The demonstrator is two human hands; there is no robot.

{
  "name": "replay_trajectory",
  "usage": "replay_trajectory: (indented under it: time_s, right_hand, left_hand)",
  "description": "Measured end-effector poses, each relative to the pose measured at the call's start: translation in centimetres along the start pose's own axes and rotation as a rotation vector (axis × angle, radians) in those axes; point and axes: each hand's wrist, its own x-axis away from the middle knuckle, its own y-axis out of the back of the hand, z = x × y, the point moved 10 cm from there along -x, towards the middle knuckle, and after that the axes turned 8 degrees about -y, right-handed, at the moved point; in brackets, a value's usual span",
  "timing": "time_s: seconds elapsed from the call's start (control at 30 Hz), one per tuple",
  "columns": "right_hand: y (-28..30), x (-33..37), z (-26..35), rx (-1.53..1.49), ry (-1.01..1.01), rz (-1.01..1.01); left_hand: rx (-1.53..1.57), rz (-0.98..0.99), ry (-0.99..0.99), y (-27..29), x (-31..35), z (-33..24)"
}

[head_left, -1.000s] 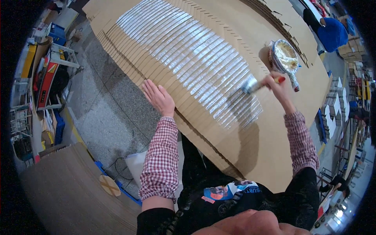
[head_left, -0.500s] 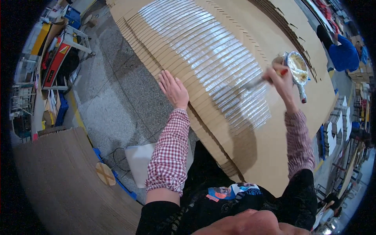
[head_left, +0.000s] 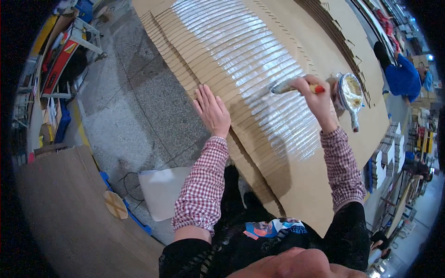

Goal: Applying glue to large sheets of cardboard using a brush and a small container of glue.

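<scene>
My right hand [head_left: 316, 95] is closed round the handle of a brush [head_left: 285, 86], whose red-tipped end sticks out past the fingers. The bristles point left and meet the overlapping cardboard sheets [head_left: 218, 33], which lie in stepped rows with a wet, shiny white band across them. Just right of that hand, a round pot [head_left: 341, 95] holds creamy white paste; its outside and stubby handle are smeared and wrapped in film. My left hand [head_left: 213, 111] lies flat, fingers stretched, on the left edges of the sheets.
A large cardboard stack [head_left: 69, 199] stands at lower left, with a round piece [head_left: 115, 205] at its edge. A white sheet [head_left: 162, 192] lies on the floor beside my left arm. A red machine [head_left: 60, 60] stands at far left. A person in blue [head_left: 402, 78] is at upper right.
My right hand has moved a little left with the brush, whose bristles have swept up and left over the shiny band. The left hand stays on the sheet edges. The whole view has shifted slightly.
</scene>
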Motion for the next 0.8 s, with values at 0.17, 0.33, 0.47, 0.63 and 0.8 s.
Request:
replay_trajectory:
  time_s: [0.17,0.33,0.47,0.63,0.8]
  right_hand:
    - [-3.1,0.0,-1.6,0.302,-0.17,0.359]
    - [-5.3,-10.3,3.0,-0.178,-0.027,0.134]
    - [-6.8,-12.9,0.9,-0.119,-0.037,0.094]
    - [-4.5,-6.3,-2.4,0.148,-0.153,0.369]
    - [-1.4,-13.6,1.0,-0.164,-0.004,0.096]
  left_hand:
    - [-0.038,-0.035,0.044,1.3,0.1,1.0]
    - [-0.007,0.043,0.011,-0.3,-0.2,-0.1]
    - [0.036,0.029,0.017,-0.3,-0.2,-0.3]
    - [-0.026,0.044,0.017,0.7,0.0,0.5]
    - [0.003,0.035,0.006,0.0,0.0,0.0]
